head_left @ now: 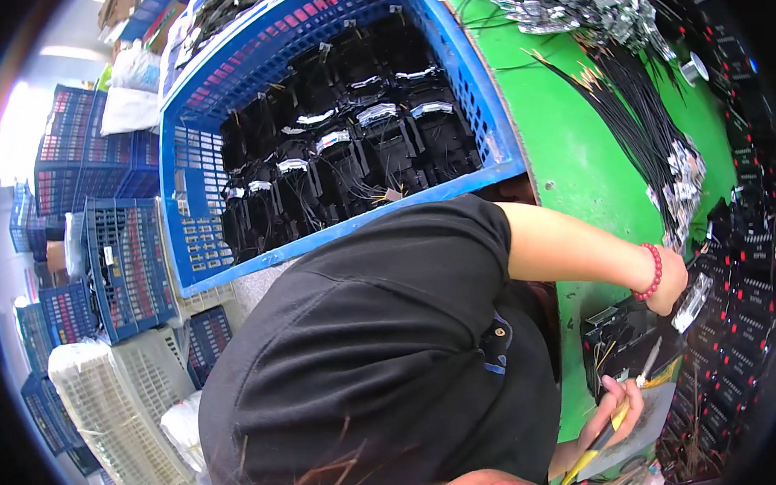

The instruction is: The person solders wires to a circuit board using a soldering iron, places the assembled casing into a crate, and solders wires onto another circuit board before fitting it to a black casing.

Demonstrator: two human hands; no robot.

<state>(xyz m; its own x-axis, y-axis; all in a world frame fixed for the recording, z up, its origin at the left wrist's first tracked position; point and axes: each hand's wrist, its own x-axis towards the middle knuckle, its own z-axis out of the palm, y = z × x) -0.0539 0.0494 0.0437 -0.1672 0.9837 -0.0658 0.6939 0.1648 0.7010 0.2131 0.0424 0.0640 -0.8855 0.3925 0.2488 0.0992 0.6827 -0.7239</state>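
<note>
My left hand (664,282), with a red bead bracelet at its wrist, reaches across the green bench to the ends of a bundle of black wires (636,123). Its fingers are mostly hidden behind the back of the hand. A silver foil-like piece (692,303) lies right beside it. My right hand (614,413) is closed around the yellow and black handle of a soldering iron (608,434), whose metal tip points up and away. Just beyond that tip a black plastic housing (616,332) with thin wires sits on the bench.
A big blue crate (337,241) full of black housings with wires stands beside the bench (569,206). Rows of black modules with red dots (744,315) line the far side. More silver pieces (584,14) lie on the bench; stacked crates (122,267) stand at left.
</note>
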